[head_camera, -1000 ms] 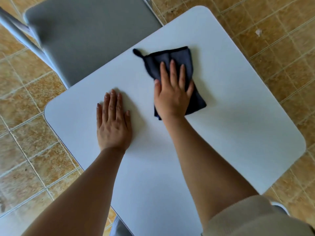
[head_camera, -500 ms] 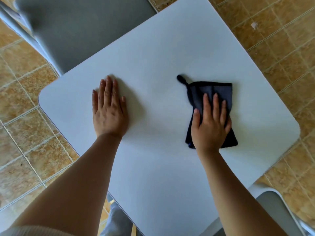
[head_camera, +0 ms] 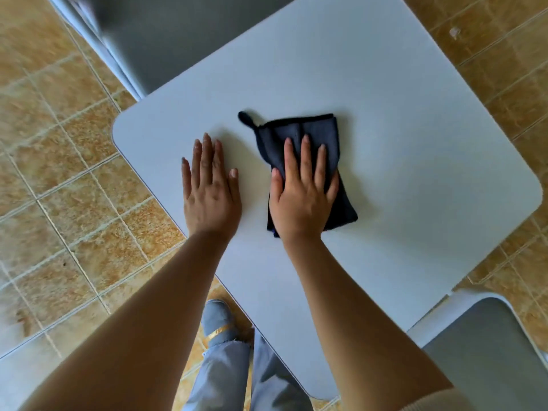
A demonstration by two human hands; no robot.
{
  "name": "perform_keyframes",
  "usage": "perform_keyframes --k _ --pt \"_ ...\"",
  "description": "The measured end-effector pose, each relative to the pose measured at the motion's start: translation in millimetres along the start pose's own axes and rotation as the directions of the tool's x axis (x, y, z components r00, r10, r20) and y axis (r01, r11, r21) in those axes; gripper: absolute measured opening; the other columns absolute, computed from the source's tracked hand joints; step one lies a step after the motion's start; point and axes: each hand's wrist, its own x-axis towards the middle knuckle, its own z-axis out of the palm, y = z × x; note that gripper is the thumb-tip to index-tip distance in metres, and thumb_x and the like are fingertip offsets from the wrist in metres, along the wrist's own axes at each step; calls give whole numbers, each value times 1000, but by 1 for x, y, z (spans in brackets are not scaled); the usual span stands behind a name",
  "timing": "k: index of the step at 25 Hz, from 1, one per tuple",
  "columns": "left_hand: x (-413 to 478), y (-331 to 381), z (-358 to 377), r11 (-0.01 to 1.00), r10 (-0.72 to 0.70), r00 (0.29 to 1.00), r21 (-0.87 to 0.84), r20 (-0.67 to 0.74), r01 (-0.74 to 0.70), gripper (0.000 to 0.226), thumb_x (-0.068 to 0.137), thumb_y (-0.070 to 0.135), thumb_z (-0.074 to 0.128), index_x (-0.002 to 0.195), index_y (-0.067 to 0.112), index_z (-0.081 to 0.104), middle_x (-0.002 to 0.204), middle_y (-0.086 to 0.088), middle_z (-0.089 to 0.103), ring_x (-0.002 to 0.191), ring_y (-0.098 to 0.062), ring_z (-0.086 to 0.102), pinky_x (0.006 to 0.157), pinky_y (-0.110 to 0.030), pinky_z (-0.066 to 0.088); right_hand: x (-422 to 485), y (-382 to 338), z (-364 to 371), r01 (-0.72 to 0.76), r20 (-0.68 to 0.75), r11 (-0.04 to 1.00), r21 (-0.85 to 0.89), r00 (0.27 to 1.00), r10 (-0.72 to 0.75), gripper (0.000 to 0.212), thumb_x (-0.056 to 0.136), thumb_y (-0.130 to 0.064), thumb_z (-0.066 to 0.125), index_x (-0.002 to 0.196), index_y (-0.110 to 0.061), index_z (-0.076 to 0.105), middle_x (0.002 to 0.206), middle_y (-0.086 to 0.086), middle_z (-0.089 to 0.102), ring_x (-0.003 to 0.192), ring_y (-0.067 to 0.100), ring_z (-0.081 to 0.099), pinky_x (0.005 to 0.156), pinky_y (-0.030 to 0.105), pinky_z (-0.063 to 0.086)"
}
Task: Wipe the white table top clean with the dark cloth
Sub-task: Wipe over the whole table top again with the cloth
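While a trouser leg and shoe (head_camera: 218,318) are showing on the tiled floor (head_camera: 59,185) nearest the camera, both forearms are reaching up over the near edge of the white table top (head_camera: 415,161). The left hand (head_camera: 210,191) is lying flat and released on the bare surface, fingers together, grasping nothing and apparently bracing the table. Just beside it but apart, the right hand (head_camera: 304,192) is pressing palm-down with fingers spread on the dark cloth (head_camera: 329,137), pinning it rather than clenching it. The cloth is sitting folded near the middle of the table, its hanging loop sticking out toward the far left corner. It is looking soft, light and limp, so it is likely sliding easily on the smooth top and bunching if pushed from one edge; pressing broadly over its centre seems the surest hold. No containers are appearing anywhere. Beyond the table, a grey chair (head_camera: 184,40) is standing at the far side.
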Motion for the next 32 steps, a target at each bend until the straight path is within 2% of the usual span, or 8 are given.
perform_keyframes --k 5,10,13,18,20,22,28,32 --pt "-23 -13 8 999 -9 1000 41 -9 9 58 102 33 22 154 7 18 161 -7 15 149 -18 9 122 -36 3 -62 37 -32 147 116 988 -47 983 -141 49 105 -43 40 152 -30 40 159 -4 36 148 23 33 113 49 35" --pt "-22 -13 11 998 3 999 55 -36 -1 56 102 29 27 152 5 23 160 -9 19 149 -20 14 122 -37 6 -19 64 -22 -59 74 982 -182 995 74 48 106 -45 37 151 -31 40 159 -2 37 148 24 33 110 50 36" --pt "-21 -15 11 999 2 999 52 -39 0 55 102 28 28 152 5 23 160 -9 20 148 -21 14 122 -38 7 40 34 1 -152 80 982 -111 984 161 51 103 -46 37 152 -31 38 160 -2 34 149 26 30 111 55 32" --pt "-23 -16 11 998 3 999 64 -44 0 55 102 27 28 152 4 24 160 -10 21 148 -21 15 122 -38 7 48 -29 19 120 99 993 -14 988 -118 50 102 -44 42 149 -31 44 157 -4 41 147 24 34 113 52 33" --pt "-23 -16 11 998 0 999 64 -49 3 55 102 27 27 152 4 24 159 -10 22 148 -21 16 122 -38 7 27 -25 11 257 127 966 13 958 -256 48 103 -44 41 150 -31 42 157 -5 40 147 22 34 114 50 32" --pt "-23 -16 11 998 1 999 60 -50 2 55 102 27 27 151 3 26 159 -11 23 148 -21 17 122 -39 9 11 1 1 301 115 954 -11 948 -298 47 105 -44 40 150 -31 42 158 -5 39 147 21 34 113 48 35" --pt "-22 -17 12 998 -2 1000 60 -19 3 55 102 28 25 152 4 23 160 -9 19 149 -20 11 122 -40 8 66 29 10 39 95 987 -156 995 -24 49 104 -48 35 151 -33 40 159 -4 37 148 24 33 109 49 35" --pt "-23 -16 10 998 -3 1000 56 -17 4 55 102 28 25 152 5 23 160 -9 18 149 -20 11 122 -40 8 121 -19 33 50 195 995 -84 980 -33 53 102 -49 32 154 -36 32 163 -7 26 152 22 21 115 51 25"
